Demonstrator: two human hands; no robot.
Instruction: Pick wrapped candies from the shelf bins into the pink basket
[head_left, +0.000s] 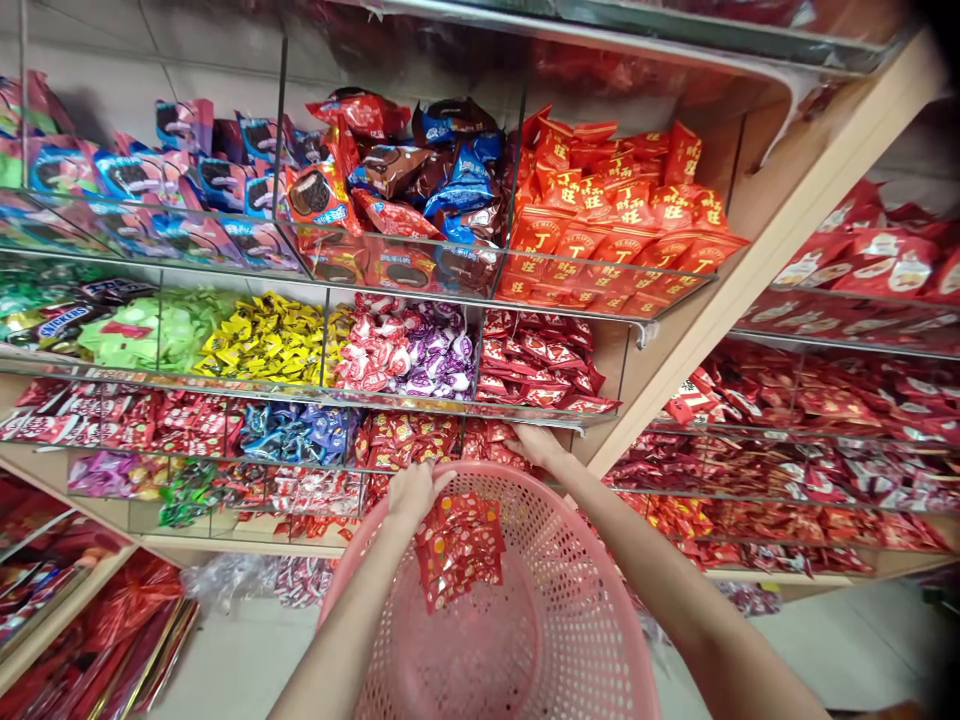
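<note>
A pink perforated basket (600, 610) stands below the shelves, its far rim against the lower bins. My left hand (414, 492) is closed over that rim, with the thumb on the inner side. Just right of and below this hand, a bunch of red printed packets (461, 550) lies inside the basket. Beyond the rim, my right hand (536, 446) reaches into a lower bin of red packets (491, 438). Its fingertips are hidden among the packets and behind the shelf edge, so whether it holds anything cannot be seen.
Clear-fronted shelves above hold orange-red packets (615, 210), blue and red biscuit packs (442, 170), yellow sweets (270, 340) and purple-wrapped sweets (439, 355). A slanting wooden upright (750, 240) stands right of the bins. Red packages (112, 620) fill the lower left.
</note>
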